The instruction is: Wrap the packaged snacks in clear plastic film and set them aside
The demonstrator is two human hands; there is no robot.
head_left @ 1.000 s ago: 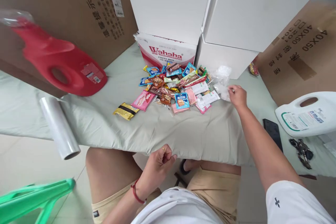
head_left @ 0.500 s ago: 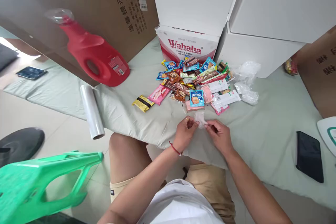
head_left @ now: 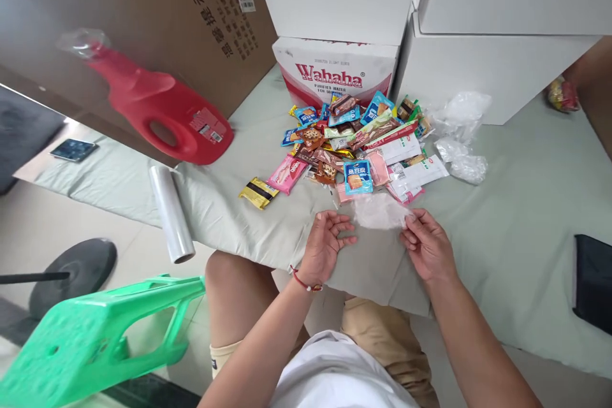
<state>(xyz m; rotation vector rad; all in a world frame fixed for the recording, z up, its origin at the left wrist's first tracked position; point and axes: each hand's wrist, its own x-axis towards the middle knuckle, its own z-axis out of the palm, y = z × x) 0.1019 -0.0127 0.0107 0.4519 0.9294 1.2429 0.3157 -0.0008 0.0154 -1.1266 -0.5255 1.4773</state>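
Between my hands a thin piece of clear plastic film [head_left: 381,211] is spread out, just in front of a pile of snacks; whether it is a bag or a sheet I cannot tell. My right hand [head_left: 429,245] pinches its right end between thumb and fingers. At its left end, my left hand [head_left: 329,241] is open, fingers curved and apart, with nothing in it. The heap of wrapped snacks [head_left: 354,134] lies beyond, with a blue snack packet [head_left: 358,177] nearest the film. A pink packet [head_left: 287,173] and a yellow packet [head_left: 258,192] lie to its left.
Crumpled clear plastic [head_left: 461,115] lies right of the pile. A Wahaha carton [head_left: 337,67] and white boxes stand behind. At left are a red jug [head_left: 167,108], a film roll [head_left: 172,213] and a phone [head_left: 73,150]. A green stool [head_left: 95,338] stands below; a black phone [head_left: 593,284] lies right.
The bunched plastic has been spread out wider. My left hand has let go of it and moved left; my right hand has moved right with it. The view has shifted slightly.
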